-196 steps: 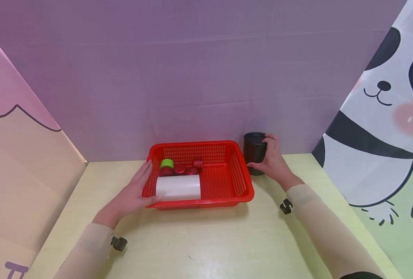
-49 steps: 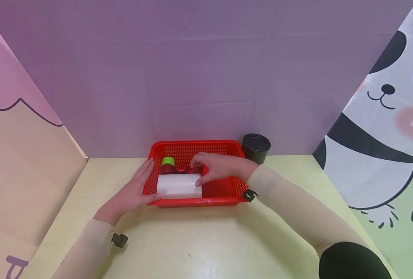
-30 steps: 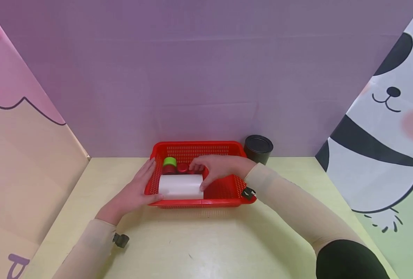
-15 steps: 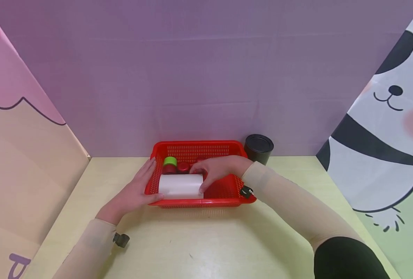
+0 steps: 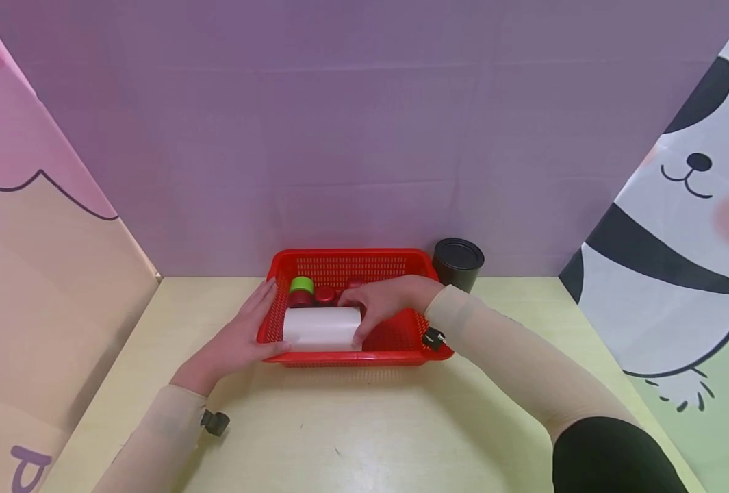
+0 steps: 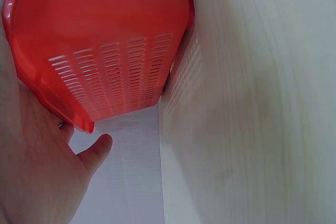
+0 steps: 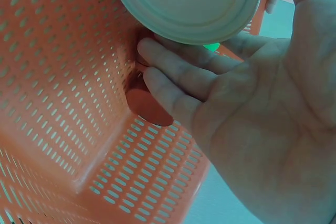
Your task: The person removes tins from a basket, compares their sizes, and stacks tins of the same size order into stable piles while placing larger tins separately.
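A white can (image 5: pixel 321 329) lies on its side along the front of the red basket (image 5: pixel 401 357). My right hand (image 5: pixel 391 300) is at its right end, with the thumb at the front and the fingers behind. In the right wrist view the can's rimmed end (image 7: pixel 189 3) sits between thumb and fingers, and two fingertips reach close to a dark red round piece (image 7: pixel 147 106). My left hand (image 5: pixel 241 339) rests along the basket's left side, fingers stretched out and thumb at the front corner. Behind the can are small red lidded pieces (image 5: pixel 325 294), partly hidden, and a green lid (image 5: pixel 302 284).
A black can (image 5: pixel 458 263) stands upright beside the basket's back right corner, against the purple backdrop (image 5: pixel 364 137). The pale table (image 5: pixel 339 424) stretches in front. Printed panels close off both sides, with a panda (image 5: pixel 678 274) on the right one.
Since the oldest frame my right hand has let go of the black can and moved left into the basket. Lately its fingers have shifted only slightly; the left hand stays at the rim.
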A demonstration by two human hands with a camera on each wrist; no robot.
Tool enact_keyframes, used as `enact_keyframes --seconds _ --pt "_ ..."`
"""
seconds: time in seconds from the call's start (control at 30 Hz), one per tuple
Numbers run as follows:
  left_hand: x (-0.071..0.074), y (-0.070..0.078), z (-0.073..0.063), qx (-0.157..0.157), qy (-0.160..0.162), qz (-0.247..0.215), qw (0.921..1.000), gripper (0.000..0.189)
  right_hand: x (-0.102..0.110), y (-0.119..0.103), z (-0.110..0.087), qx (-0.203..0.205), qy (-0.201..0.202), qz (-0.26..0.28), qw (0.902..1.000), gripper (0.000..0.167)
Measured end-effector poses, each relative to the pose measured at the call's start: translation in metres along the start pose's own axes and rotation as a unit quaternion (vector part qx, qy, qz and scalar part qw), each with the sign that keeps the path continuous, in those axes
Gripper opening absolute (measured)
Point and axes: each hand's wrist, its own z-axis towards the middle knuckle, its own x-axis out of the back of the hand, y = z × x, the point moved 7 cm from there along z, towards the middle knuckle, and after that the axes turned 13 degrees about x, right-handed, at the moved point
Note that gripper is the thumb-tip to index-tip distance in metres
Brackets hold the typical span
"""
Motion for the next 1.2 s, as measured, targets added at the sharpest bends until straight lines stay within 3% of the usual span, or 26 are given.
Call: enact_keyframes --seconds 0.23,0.27,0.43,0.47,0.5,0.57,0.8,1.0,1.2 --pt "-0.001 0.001 0.000 -0.007 0.001 -0.001 1.0000 0.127 0.003 0.005 -0.003 0.011 0.028 0.025 0.9992 0.087" --pt "-0.006 -0.011 0.008 -0.022 0.003 -0.003 0.9998 0.128 0.004 0.005 -0.003 0.015 0.031 0.024 0.9991 0.086" --pt "-0.006 -0.012 0.008 -0.018 0.002 -0.006 0.9998 0.129 0.009 0.002 -0.006 0.032 0.055 0.031 0.9975 0.085" --pt "-0.006 -0.012 0.008 -0.017 0.002 -0.005 0.9998 0.129 0.010 0.001 -0.008 0.032 0.062 0.030 0.9971 0.086" --pt "0.000 0.001 0.000 -0.004 0.000 -0.003 1.0000 0.128 0.012 0.000 -0.010 0.032 0.070 0.032 0.9966 0.086" --pt "0.001 0.003 -0.001 -0.005 0.002 0.000 1.0000 0.127 0.015 -0.002 -0.014 0.033 0.088 0.032 0.9951 0.088" --pt "0.001 0.003 0.000 -0.001 0.003 0.006 1.0000 0.128 0.024 -0.009 -0.021 0.061 0.156 0.057 0.9842 0.090" --pt "0.001 0.003 0.001 -0.001 0.004 0.007 1.0000 0.127 0.027 -0.012 -0.028 0.078 0.188 0.030 0.9787 0.081" --pt "0.001 0.002 0.001 0.003 0.006 0.009 0.9999 0.125 0.035 -0.015 -0.038 0.080 0.233 0.021 0.9689 0.082"
